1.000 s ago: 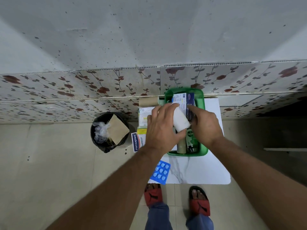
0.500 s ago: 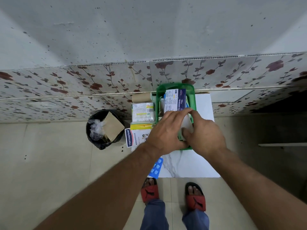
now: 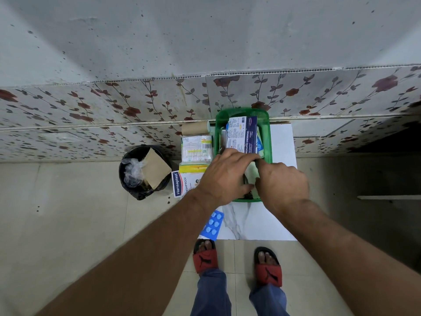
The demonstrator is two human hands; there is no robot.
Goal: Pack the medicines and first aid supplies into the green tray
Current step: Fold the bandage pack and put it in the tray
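The green tray (image 3: pixel 265 115) stands on a small white marble-look table (image 3: pixel 282 215) against the wall. A blue-and-white dressings box (image 3: pixel 241 134) leans inside it. My left hand (image 3: pixel 224 176) and my right hand (image 3: pixel 281 181) are both down in the tray's near half, pressing a white roll (image 3: pixel 251 173) between them. Left of the tray lie a tan bandage roll (image 3: pixel 196 128), a cotton-swab pack (image 3: pixel 197 148), a yellow box (image 3: pixel 193 168) and a Hansaplast box (image 3: pixel 180 183). A blue tablet strip (image 3: pixel 211 224) lies at the table's near left edge.
A black bin (image 3: pixel 136 183) with a cardboard piece and plastic stands on the floor left of the table. A floral tiled wall rises right behind the tray. My feet in red sandals (image 3: pixel 205 256) are at the table's front edge.
The white roll has gone from held above the tray down into its near half. Both hands followed it and now close over it.
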